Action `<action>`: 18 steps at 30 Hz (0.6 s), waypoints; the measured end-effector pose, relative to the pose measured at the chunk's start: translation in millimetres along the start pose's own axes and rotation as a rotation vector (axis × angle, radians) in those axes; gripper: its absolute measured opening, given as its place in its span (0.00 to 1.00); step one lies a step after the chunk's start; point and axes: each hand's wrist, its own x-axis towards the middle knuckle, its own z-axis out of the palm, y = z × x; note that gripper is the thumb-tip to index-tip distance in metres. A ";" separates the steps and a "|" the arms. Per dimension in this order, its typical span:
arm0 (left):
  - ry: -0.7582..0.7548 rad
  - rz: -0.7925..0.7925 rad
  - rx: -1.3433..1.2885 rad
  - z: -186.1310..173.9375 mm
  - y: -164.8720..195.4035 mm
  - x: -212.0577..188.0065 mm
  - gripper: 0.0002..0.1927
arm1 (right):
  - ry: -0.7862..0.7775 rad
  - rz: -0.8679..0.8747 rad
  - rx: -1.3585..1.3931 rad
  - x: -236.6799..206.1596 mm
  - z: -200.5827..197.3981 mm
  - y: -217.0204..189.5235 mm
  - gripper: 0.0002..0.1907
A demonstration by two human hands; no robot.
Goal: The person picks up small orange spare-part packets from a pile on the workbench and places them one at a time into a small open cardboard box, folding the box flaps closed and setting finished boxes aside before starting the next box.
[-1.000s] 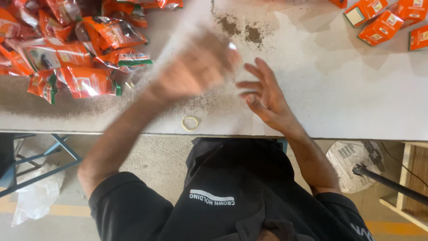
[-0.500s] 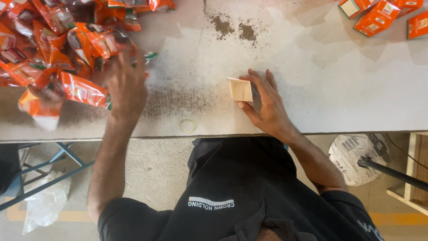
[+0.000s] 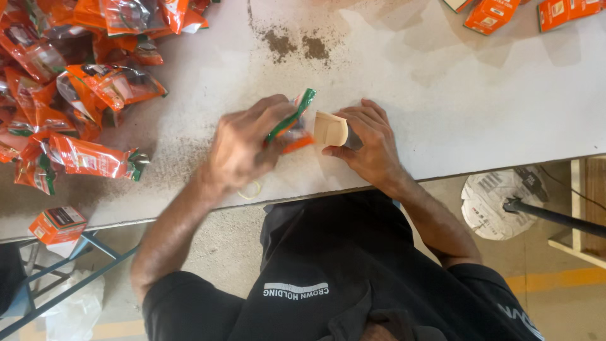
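White table (image 3: 480, 107), dusted with brown powder (image 3: 297, 45). Left hand (image 3: 243, 148) gripped an orange-green sachet (image 3: 291, 125); right hand (image 3: 372, 148) held a small tan carton (image 3: 331, 130). Sachet pile (image 3: 69, 82) lay nearby.

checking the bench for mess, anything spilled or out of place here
Yes. Dark brown powder lies spilled on the white table, in two small heaps with a fine scatter around them. A rubber band lies loose at the table's edge by the left hand, which holds an orange pouch.

Orange-green pouch (image 3: 291, 126), tan, maybe cardboard box (image 3: 331, 129), white table (image 3: 442, 95), orange pkts (image 3: 95, 88)
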 end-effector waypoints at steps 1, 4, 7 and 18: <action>0.105 0.090 -0.009 11.0 3.2 0.8 0.20 | 0.001 0.001 0.008 -0.2 0.2 0.0 0.33; 0.312 0.291 0.089 53.3 3.8 -2.9 0.18 | 0.005 -0.019 -0.047 0.3 0.2 -1.1 0.26; 0.211 0.305 0.355 80.6 -8.5 -14.4 0.14 | -0.018 0.013 0.004 1.2 -1.7 -2.6 0.31; -0.324 -0.083 0.445 57.4 10.0 10.3 0.10 | 0.014 -0.014 0.013 -0.2 0.4 -4.8 0.32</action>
